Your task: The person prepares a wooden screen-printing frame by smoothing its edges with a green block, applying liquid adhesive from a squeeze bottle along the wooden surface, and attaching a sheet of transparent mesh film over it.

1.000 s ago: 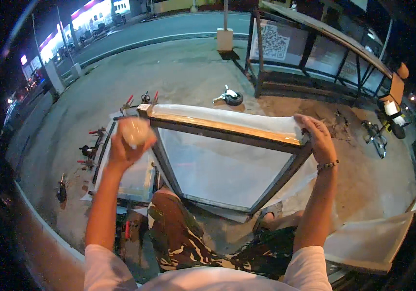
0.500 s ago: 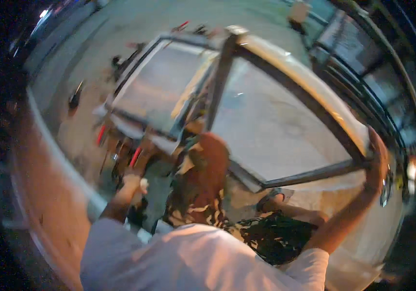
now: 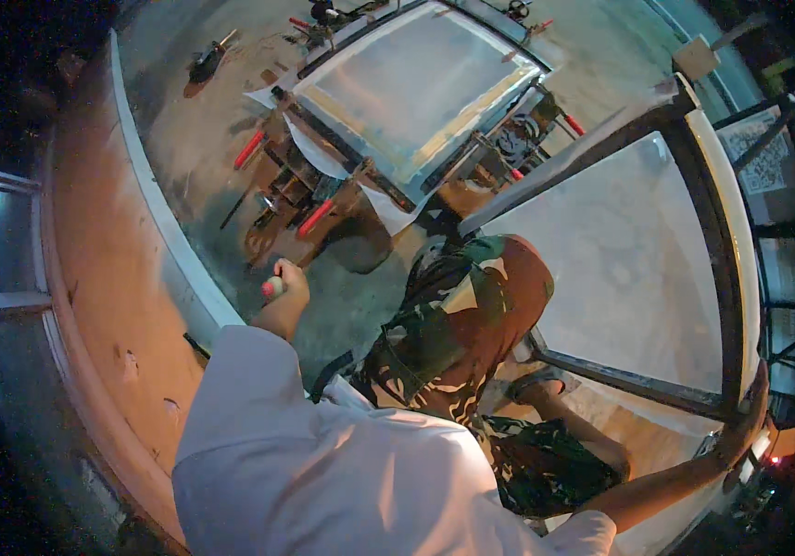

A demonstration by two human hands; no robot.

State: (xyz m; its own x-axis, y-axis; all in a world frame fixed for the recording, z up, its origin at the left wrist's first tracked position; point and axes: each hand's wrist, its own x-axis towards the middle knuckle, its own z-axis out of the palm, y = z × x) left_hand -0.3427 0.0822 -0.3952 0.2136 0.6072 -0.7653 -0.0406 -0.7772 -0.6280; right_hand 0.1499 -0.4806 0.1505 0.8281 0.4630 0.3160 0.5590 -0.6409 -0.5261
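Observation:
My left hand [image 3: 292,281] is closed around a small handle-like thing [image 3: 273,286] with a pale and pinkish-red end; the rest of it is hidden in the fist. It hangs over the floor, apart from the workpiece. With my right hand [image 3: 755,408] I grip the near right corner of a dark frame [image 3: 718,218] that stands tilted beside my knee. A pale grey panel [image 3: 615,264] fills this frame, and its outer side edge is whitish.
Ahead lies another framed panel [image 3: 397,83], with red-handled clamps [image 3: 316,219] around its edges. A tool with a light handle [image 3: 210,63] lies on the floor at the far left. A low orange wall [image 3: 129,324] runs along my left; a dark rack [image 3: 791,232] stands right.
The whole view has swung, so the clamped panel sits higher and farther right. The held frame appears farther right and turned; my right hand stays on its corner. My left hand remains closed.

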